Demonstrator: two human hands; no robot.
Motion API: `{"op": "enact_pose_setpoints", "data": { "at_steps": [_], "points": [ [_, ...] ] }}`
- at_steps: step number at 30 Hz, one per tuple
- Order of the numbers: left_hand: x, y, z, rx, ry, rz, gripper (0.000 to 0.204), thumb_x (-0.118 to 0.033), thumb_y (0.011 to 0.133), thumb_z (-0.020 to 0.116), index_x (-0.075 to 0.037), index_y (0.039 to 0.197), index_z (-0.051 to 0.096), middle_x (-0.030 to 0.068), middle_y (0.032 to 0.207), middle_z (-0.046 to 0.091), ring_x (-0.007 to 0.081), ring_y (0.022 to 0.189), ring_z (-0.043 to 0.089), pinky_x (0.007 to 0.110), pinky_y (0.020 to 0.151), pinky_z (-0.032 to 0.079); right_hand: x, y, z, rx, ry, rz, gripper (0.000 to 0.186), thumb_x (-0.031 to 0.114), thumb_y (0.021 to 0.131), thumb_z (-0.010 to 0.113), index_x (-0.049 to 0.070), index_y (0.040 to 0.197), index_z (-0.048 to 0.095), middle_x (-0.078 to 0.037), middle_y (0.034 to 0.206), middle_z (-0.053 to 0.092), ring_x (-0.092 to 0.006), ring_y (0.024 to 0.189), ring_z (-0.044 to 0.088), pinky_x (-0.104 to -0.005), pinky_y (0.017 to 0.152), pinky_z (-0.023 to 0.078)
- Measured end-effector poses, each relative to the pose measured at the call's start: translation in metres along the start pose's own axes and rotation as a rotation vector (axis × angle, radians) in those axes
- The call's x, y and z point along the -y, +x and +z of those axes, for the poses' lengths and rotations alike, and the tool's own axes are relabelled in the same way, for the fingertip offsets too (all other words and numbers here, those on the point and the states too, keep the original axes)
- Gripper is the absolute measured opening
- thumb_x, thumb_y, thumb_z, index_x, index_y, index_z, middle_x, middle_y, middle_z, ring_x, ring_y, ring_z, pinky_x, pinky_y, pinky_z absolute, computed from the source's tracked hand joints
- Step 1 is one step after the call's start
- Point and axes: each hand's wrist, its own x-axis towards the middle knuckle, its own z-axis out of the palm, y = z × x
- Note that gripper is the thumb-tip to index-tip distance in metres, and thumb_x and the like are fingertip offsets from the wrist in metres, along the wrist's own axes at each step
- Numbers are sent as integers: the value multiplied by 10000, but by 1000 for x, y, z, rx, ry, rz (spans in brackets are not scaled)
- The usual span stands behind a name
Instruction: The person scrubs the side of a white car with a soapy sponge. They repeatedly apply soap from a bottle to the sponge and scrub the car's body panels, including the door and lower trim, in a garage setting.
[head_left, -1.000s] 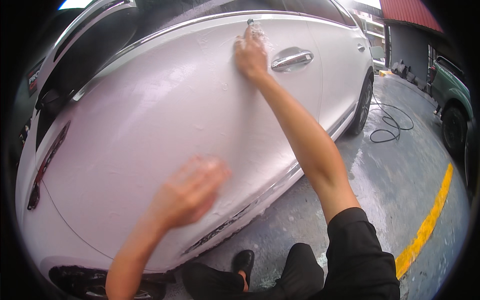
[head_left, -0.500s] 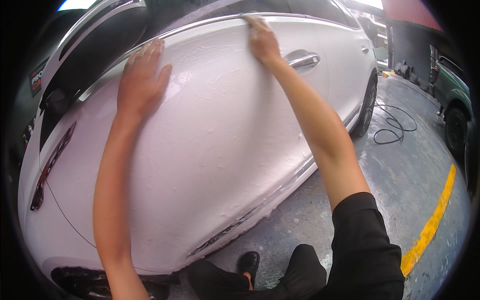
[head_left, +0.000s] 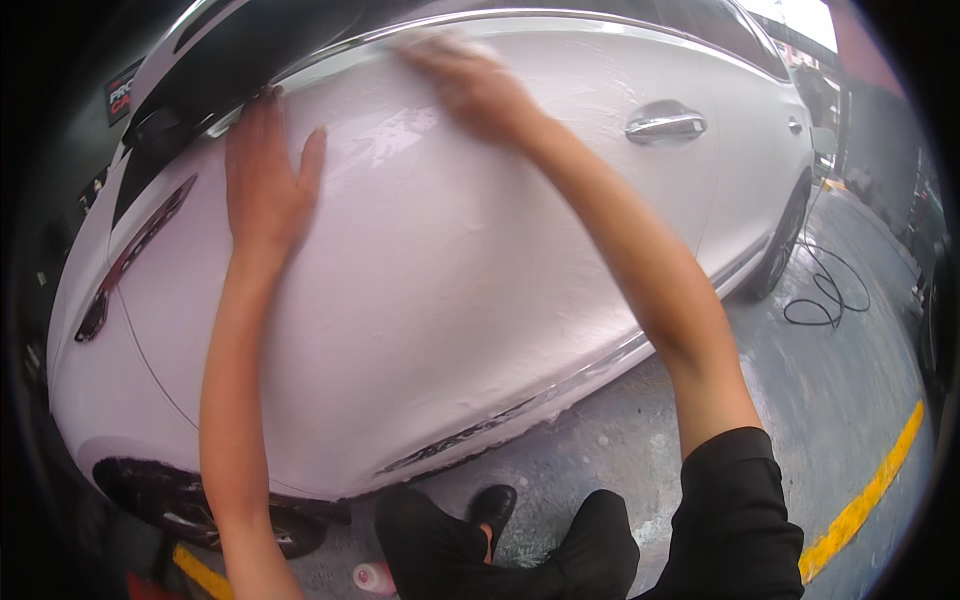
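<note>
A white car's front door spreads before me, its surface wet-looking, with thin ripples and small bubbles like a clear film. My left hand lies open on the upper front part of the door, thumb apart from the fingers, which reach toward the window edge. To its right, my right hand is at the door's upper edge, just under the chrome window trim. Motion smears its fingers, so whether it holds anything cannot be made out. The chrome door handle is right of that hand.
A dark side trim piece sits on the fender at left, above the front wheel. By my knee stands a white and pink bottle. A dark hose coils on the grey floor, and a yellow line runs at right.
My right hand has swept left along the door's top edge, away from the handle. My left hand has stayed against the door. The view has shifted, bringing the bottle into sight.
</note>
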Motion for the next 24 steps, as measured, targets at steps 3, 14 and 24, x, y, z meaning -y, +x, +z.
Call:
{"op": "enact_pose_setpoints", "data": {
  "at_steps": [3, 14, 24],
  "points": [
    [0, 4, 3, -1, -88, -14, 697, -422, 1072, 566, 37, 1580, 432, 221, 1622, 461, 377, 1520, 396, 477, 1281, 261, -44, -7, -24, -104, -67, 277, 511, 186, 1105, 407, 261, 1602, 499, -68, 1627, 526, -312, 1563, 397, -507, 1306, 301],
    [24, -13, -15, 7, -53, -101, 735, -449, 1034, 621, 34, 1561, 453, 253, 1579, 482, 417, 1492, 405, 495, 1260, 287, 102, 54, 48, 65, 228, -186, 577, 76, 976, 522, 133, 1550, 538, -178, 1546, 571, -354, 1440, 522, -492, 1174, 443],
    [68, -27, -36, 17, 11, -62, 723, -481, 1038, 621, 29, 1534, 495, 257, 1574, 497, 427, 1487, 413, 498, 1273, 267, -55, -8, -26, -55, -73, 117, 545, 195, 1104, 446, 347, 1627, 452, -62, 1637, 511, -283, 1581, 368, -558, 1292, 318]
  ]
}}
